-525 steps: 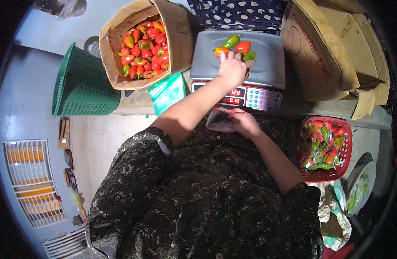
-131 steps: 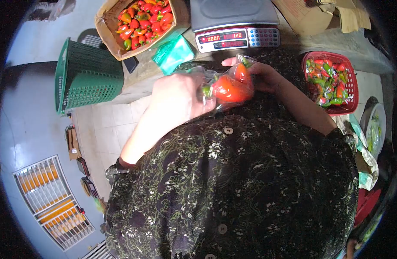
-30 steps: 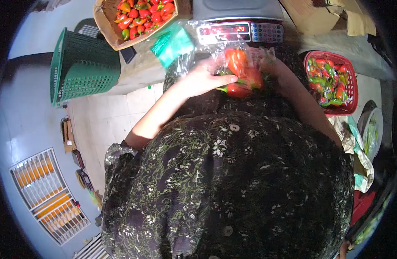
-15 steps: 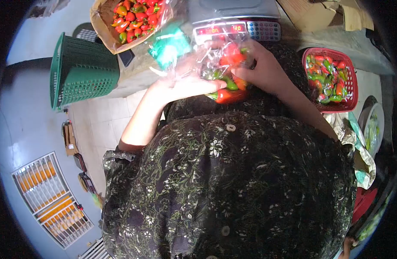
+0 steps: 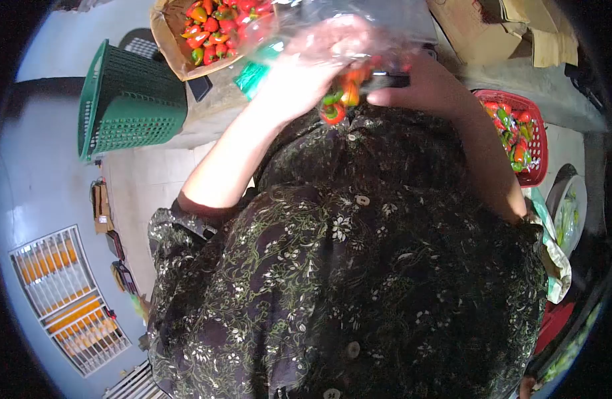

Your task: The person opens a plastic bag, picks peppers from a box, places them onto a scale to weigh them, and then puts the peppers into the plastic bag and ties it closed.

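A clear plastic bag of red, orange and green peppers [image 5: 346,93] hangs between my hands in front of my shirt. My left hand [image 5: 312,63] is closed around the gathered upper part of the plastic, blurred by motion. On the other side, my right hand [image 5: 425,86] curls against the bag, its thumb pointing inward and its other fingers mostly hidden. A small dark object [image 5: 389,81] shows beside the right thumb; its kind is unclear. Behind the hands, the weighing scale [image 5: 412,23] is largely covered by plastic and blur.
A cardboard box of peppers [image 5: 176,50] is at the upper left, near green plastic [image 5: 251,78] and a phone-like dark slab [image 5: 200,87]. A green basket [image 5: 129,110] stands left. At right is a red basket [image 5: 536,143] with bagged peppers, below cardboard pieces [image 5: 482,33].
My left hand has risen to the upper part of the bag, and the bag hangs lower from it. My right hand has shifted slightly right. The scale's display is now covered.
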`<state>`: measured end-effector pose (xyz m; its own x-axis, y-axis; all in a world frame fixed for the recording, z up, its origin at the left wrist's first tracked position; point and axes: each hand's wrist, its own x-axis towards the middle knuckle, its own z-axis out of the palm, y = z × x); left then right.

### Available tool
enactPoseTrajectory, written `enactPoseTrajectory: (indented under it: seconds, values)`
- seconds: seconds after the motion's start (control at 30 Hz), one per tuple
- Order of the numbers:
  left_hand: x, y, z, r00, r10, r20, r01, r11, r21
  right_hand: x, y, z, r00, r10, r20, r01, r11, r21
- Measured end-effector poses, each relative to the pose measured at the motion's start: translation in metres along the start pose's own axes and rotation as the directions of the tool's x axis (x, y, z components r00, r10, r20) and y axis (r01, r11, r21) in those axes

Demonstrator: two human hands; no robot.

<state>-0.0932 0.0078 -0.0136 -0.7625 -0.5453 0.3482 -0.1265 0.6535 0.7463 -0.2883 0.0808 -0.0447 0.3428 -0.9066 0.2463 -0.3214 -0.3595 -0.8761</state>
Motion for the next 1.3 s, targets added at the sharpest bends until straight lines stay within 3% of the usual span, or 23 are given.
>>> enactPoseTrajectory:
  seconds: [0.07, 0.1, 0.17, 0.2, 0.3, 0.33, 0.37, 0.43, 0.47, 0.57, 0.6, 0.7, 0.73, 0.83, 0.9, 1.0, 1.03, 1.13, 1.2, 1.3]
  values:
    - [0.009, -0.002, -0.002, 0.976, 0.206, 0.076, -0.218, 0.954, 0.205, 0.014, -0.005, 0.006, 1.000, -0.020, -0.005, 0.019, 0.998, -0.058]
    - [0.014, -0.002, -0.004, 0.982, 0.181, 0.043, -0.186, 0.957, 0.221, 0.021, -0.008, 0.009, 1.000, -0.029, -0.008, 0.029, 0.996, -0.087]
    - [0.023, 0.000, -0.007, 0.992, 0.127, -0.025, -0.117, 0.960, 0.253, 0.032, -0.002, 0.010, 0.986, 0.164, 0.010, -0.156, 0.953, -0.261]
    - [0.032, 0.006, -0.009, 0.965, -0.259, 0.036, 0.262, 0.960, -0.102, 0.033, 0.020, 0.020, 0.994, 0.035, -0.105, -0.064, 0.957, -0.283]
    - [0.025, -0.001, -0.007, 0.967, -0.240, -0.082, 0.232, 0.968, -0.099, 0.029, 0.031, 0.032, 0.961, -0.013, -0.276, -0.041, 0.980, -0.192]
    - [0.025, -0.017, -0.004, 0.977, -0.212, -0.011, 0.195, 0.917, -0.348, 0.031, 0.038, 0.034, 0.959, 0.019, -0.283, -0.060, 0.989, -0.138]
    - [0.019, -0.026, -0.004, 0.963, -0.213, 0.165, 0.261, 0.890, -0.374, 0.029, 0.041, 0.037, 0.955, 0.045, -0.293, -0.073, 0.994, -0.087]
    - [0.006, -0.033, 0.007, 0.942, -0.250, 0.222, 0.293, 0.938, -0.186, 0.024, 0.036, 0.042, 0.947, 0.097, -0.305, -0.097, 0.995, 0.016]
    - [-0.002, -0.043, 0.017, 0.940, -0.234, 0.248, 0.302, 0.909, -0.287, 0.022, 0.033, 0.040, 0.961, 0.147, -0.236, -0.141, 0.989, 0.042]
    - [-0.006, -0.024, 0.014, 0.890, -0.356, 0.286, 0.440, 0.836, -0.328, 0.016, 0.037, 0.045, 0.943, 0.112, -0.314, -0.145, 0.986, -0.083]
    - [-0.009, -0.030, 0.025, 0.945, -0.274, 0.181, 0.328, 0.809, -0.488, 0.012, 0.027, 0.043, 0.935, 0.175, -0.308, -0.211, 0.974, -0.084]
    - [-0.019, -0.045, 0.027, 0.853, -0.391, 0.344, 0.499, 0.803, -0.325, 0.004, 0.035, 0.044, 0.941, 0.083, -0.329, -0.139, 0.979, -0.150]
    - [-0.021, -0.047, 0.030, 0.886, -0.356, 0.297, 0.444, 0.836, -0.323, 0.003, 0.036, 0.039, 0.970, 0.138, -0.199, -0.153, 0.986, -0.062]
    - [-0.021, -0.035, 0.020, 0.820, -0.445, 0.360, 0.547, 0.795, -0.262, -0.007, 0.034, 0.016, 0.960, 0.256, 0.109, -0.275, 0.934, 0.227]
    - [-0.024, -0.043, 0.020, 0.808, -0.425, 0.407, 0.547, 0.798, -0.253, -0.022, 0.038, 0.008, 0.921, 0.345, 0.184, -0.391, 0.806, 0.445]
    - [-0.025, -0.040, 0.018, 0.768, -0.479, 0.424, 0.601, 0.769, -0.219, -0.041, 0.062, 0.020, 0.961, 0.228, 0.155, -0.271, 0.673, 0.689]
    - [-0.024, -0.038, 0.017, 0.750, -0.509, 0.422, 0.625, 0.754, -0.203, -0.043, 0.065, 0.026, 0.954, 0.235, 0.187, -0.297, 0.643, 0.706]
    - [-0.028, -0.052, 0.026, 0.886, -0.305, 0.348, 0.403, 0.879, -0.256, -0.053, 0.058, 0.041, 0.924, 0.314, 0.217, -0.369, 0.592, 0.716]
    - [-0.026, -0.047, 0.023, 0.855, -0.329, 0.401, 0.430, 0.881, -0.196, -0.049, 0.044, 0.048, 0.893, 0.427, 0.139, -0.403, 0.624, 0.670]
    - [-0.018, -0.030, 0.016, 0.783, -0.420, 0.459, 0.514, 0.852, -0.098, -0.047, 0.030, 0.049, 0.907, 0.420, -0.036, -0.325, 0.751, 0.575]
